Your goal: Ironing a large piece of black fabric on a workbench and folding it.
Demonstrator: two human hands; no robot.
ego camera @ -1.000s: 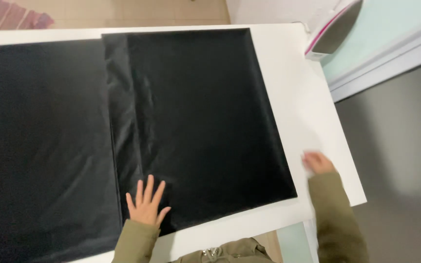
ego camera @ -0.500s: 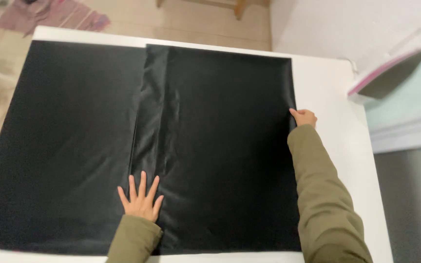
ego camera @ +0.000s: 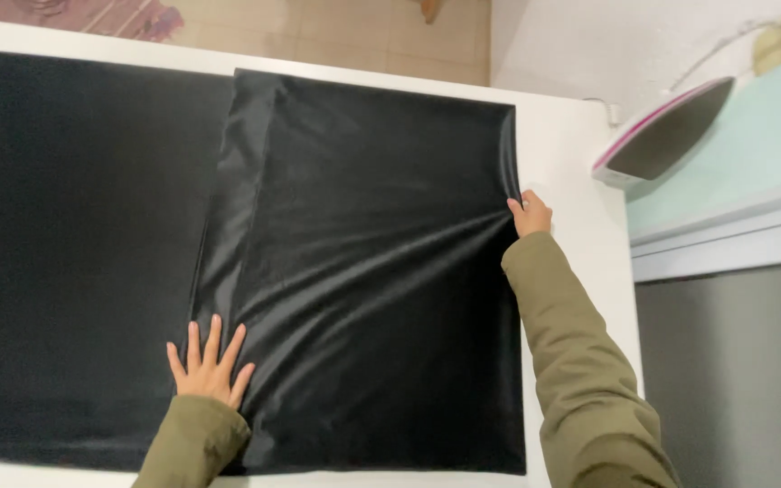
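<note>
Since half a second ago, creases have appeared in the black fabric [ego camera: 363,271], fanning from its right edge down toward the lower left, where earlier the cloth lay nearly smooth; the right hand [ego camera: 530,215] has shifted slightly inward along that edge. That right hand is now closed narrow, pinching the fabric's right edge about halfway up, and the cloth lifts a little at the pinch. The left hand [ego camera: 209,366] lies flat with fingers spread wide, pressing on the fabric near its folded left border, close to the near edge of the white surface [ego camera: 580,163]. A second black sheet [ego camera: 74,253] lies under and to the left of the creased piece, covering most of the surface. Both arms wear olive green sleeves [ego camera: 580,361]. An iron [ego camera: 662,136] with a pink rim rests on its side on a pale green board [ego camera: 752,136] just beyond the surface's right edge.
</note>
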